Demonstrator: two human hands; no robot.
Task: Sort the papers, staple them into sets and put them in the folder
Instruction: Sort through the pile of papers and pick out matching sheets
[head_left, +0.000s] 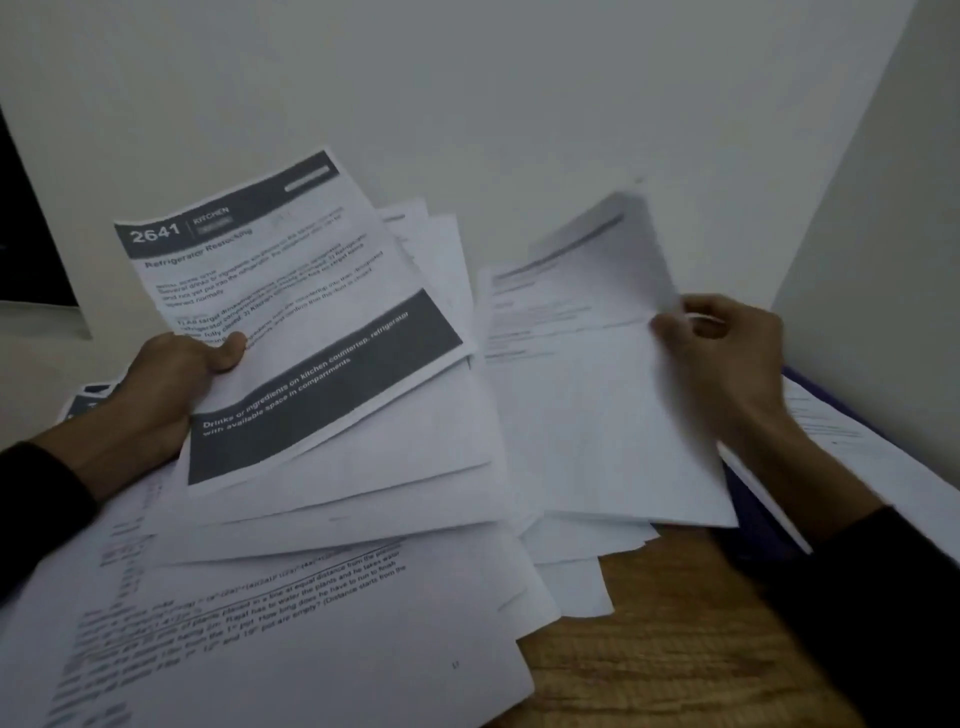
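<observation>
folder lies right, just under your right hand, which pinches one sheet; left hand grips the stack.

Wooden table; white wall; dark object far left.

Likely an office or study corner, judging by printed sheets spread over a wooden desk, a purple folder, and plain white walls.
</observation>
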